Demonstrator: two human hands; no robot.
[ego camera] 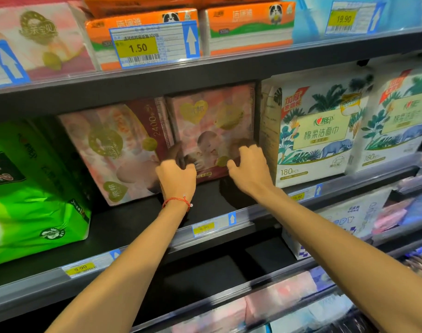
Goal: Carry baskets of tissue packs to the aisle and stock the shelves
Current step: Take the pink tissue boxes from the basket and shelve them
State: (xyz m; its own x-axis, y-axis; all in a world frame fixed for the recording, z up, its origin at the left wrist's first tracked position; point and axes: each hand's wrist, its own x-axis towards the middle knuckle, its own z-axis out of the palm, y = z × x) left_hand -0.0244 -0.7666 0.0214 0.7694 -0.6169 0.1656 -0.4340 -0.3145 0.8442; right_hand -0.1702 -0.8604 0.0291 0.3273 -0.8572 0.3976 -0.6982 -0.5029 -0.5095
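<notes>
A pink tissue pack point(212, 126) with a baby picture stands upright at the back of the middle shelf point(133, 224). My left hand point(176, 176), with a red string on its wrist, grips the pack's lower left edge, its fingers curled into the gap beside a second, tilted pink pack point(116, 150). On the pack's lower right corner my right hand point(250, 167) holds on with curled fingers. The pack's bottom edge is hidden behind both hands.
A big green tissue bundle point(29, 188) stands at the left of the same shelf, and white palm-print packs point(313, 131) stand close on the right. Orange packs point(250, 27) fill the shelf above. Lower shelves hold more packs. Price tags point(204, 228) line the shelf rails.
</notes>
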